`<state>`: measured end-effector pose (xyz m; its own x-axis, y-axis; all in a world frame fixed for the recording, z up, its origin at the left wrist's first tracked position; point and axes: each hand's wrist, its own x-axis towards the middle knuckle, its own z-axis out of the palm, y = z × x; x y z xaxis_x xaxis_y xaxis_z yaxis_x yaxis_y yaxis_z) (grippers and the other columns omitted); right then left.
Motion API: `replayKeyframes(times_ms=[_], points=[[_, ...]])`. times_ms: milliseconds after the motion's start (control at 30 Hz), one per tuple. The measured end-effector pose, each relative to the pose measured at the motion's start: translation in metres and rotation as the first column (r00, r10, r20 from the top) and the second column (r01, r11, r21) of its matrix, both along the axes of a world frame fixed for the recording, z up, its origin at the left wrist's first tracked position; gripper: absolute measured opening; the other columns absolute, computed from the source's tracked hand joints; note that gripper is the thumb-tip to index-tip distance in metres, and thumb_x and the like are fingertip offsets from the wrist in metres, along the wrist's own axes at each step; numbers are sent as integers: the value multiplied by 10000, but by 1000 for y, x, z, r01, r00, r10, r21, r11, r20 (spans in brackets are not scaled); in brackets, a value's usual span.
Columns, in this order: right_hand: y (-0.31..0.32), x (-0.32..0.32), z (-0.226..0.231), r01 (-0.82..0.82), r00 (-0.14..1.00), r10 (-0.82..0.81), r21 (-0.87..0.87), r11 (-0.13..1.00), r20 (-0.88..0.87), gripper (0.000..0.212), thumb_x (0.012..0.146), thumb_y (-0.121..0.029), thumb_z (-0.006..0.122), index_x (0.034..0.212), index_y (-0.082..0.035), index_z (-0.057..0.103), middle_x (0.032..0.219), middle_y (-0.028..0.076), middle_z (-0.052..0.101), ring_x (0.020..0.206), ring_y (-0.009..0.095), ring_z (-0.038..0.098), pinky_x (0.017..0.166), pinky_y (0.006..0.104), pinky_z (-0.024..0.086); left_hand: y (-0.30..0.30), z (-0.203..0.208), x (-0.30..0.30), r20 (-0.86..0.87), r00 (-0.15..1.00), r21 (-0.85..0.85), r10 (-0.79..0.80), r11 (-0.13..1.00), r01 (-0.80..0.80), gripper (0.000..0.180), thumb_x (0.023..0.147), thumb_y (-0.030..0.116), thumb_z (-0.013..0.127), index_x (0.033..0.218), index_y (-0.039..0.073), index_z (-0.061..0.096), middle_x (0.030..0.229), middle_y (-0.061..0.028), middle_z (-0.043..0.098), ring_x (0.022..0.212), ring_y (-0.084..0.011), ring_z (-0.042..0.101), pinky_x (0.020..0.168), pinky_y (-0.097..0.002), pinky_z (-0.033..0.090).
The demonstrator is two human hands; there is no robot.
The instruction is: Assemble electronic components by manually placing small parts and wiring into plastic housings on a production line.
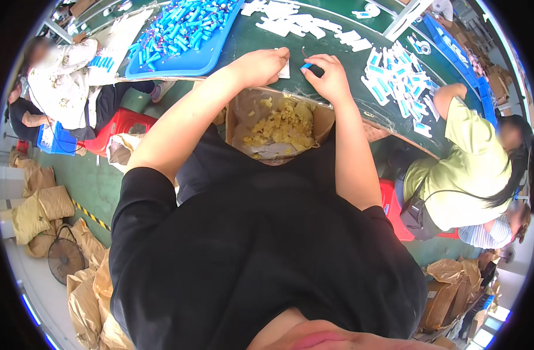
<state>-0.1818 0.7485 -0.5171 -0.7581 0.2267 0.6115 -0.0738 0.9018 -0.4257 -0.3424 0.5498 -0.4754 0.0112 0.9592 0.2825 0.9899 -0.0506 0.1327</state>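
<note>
At the near edge of the green table (238,46), my left hand (261,67) has its fingers closed around a flat white plastic piece (285,70), mostly hidden by the hand. Just to the right, my right hand (330,77) pinches a small blue cylindrical battery (306,66) between thumb and fingers. A thin dark wire (304,52) sticks up near it. On my left stands a blue tray (162,74) heaped with blue batteries (185,26) that have wires. Several loose white plastic pieces (296,23) lie beyond my hands.
White pieces with blue batteries (398,79) are piled on the right. Below the table edge, a cardboard box (238,119) contains yellowish scraps (284,125). Co-workers sit at left (63,87) and right (462,163), on red stools. Brown sacks (83,291) and a fan (66,259) stand behind left.
</note>
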Motion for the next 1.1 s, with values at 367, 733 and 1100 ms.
replayKeyframes(times_ms=[367, 733, 1100], points=[[-7, -29, 18, -251, 968, 165, -741, 623, -189, 231, 980, -130, 760, 1188, -33, 781, 1082, 28, 773, 936, 78, 674, 813, 245, 512, 10, 4, -26, 180, 984, -52, 2, 999, 7, 86, 819, 53, 724, 869, 10, 668, 1096, -108, 685, 999, -344, 686, 850, -435, 554], [-18, -39, -7, -319, 948, 160, -835, 449, -276, 256, 949, -91, 809, 1187, -7, 767, 981, 2, 748, 867, 49, 634, 779, 207, 495, 18, 14, -9, -21, 999, -112, 24, 993, -27, 93, 808, 50, 691, 891, 9, 686, 1008, -144, 702, 926, -383, 707, 821, -495, 567], [-16, -32, -4, -281, 960, 145, -826, 488, -241, 254, 953, -98, 799, 1187, -7, 763, 1014, 19, 761, 920, 68, 663, 833, 230, 520, 27, 10, -13, -46, 999, -97, -5, 995, 0, 89, 845, 24, 639, 928, -9, 639, 1012, -167, 659, 943, -408, 686, 827, -499, 559]])
